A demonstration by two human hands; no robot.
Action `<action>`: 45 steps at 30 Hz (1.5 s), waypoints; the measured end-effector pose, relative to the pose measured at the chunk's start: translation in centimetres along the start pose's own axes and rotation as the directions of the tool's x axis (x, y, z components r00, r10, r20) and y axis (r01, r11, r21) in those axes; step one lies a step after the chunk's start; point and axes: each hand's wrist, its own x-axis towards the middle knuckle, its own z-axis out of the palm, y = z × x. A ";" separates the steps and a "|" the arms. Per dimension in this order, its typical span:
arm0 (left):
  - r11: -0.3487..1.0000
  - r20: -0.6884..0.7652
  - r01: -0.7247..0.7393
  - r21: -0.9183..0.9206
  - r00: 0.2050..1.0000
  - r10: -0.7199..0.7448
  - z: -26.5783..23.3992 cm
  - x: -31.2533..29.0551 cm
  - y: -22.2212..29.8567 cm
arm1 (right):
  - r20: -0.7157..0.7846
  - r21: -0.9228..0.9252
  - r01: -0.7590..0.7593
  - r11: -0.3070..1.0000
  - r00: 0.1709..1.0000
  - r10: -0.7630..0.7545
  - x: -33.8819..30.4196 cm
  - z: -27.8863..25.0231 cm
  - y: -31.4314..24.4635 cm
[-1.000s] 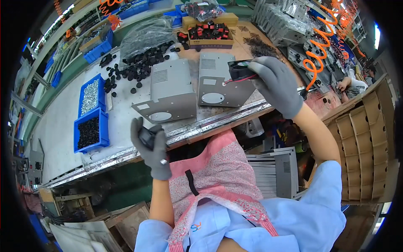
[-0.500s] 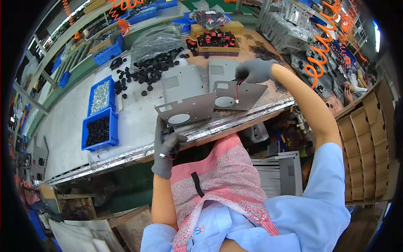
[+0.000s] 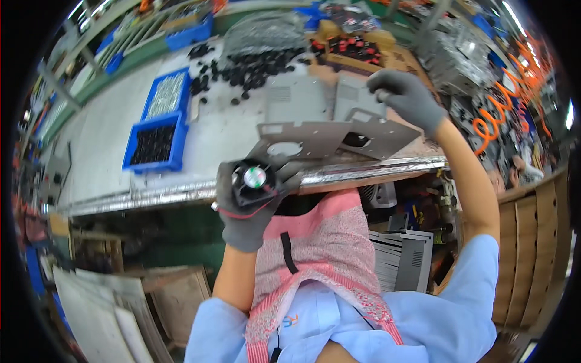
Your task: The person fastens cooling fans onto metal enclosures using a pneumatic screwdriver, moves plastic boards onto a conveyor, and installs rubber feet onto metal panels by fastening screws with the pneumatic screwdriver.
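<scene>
Two hands: we grip both parts.
Left hand (image 3: 245, 209): closed around black fan (image 3: 253, 179), below plate's near end.
Right hand (image 3: 407, 97): pinching grey plate (image 3: 327, 136) at far edge.

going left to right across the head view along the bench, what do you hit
blue bin of dark parts → left hand holding a small black fan → grey metal plate → right hand → orange coiled hose

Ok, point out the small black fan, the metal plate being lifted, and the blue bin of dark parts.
small black fan (image 3: 254, 178), head view, on its round hub.
metal plate (image 3: 321, 136), head view, on its flat grey face.
blue bin (image 3: 176, 148), head view, on its right wall.
</scene>
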 end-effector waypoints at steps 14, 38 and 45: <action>0.992 0.115 0.122 -0.003 0.986 -0.121 2.3 0.8 -1.7 | 0.083 -0.698 0.605 0.383 0.600 -0.796 -4.3 8.1 -10.6; 0.500 -0.136 -0.205 0.842 0.815 0.564 -1.8 2.1 1.2 | 0.560 0.023 -0.137 0.990 0.822 0.100 7.2 7.6 -4.0; 0.350 -0.047 -0.175 0.920 0.839 0.542 -5.8 2.9 2.2 | -0.249 0.389 -0.024 0.921 0.960 0.130 2.0 -2.5 1.7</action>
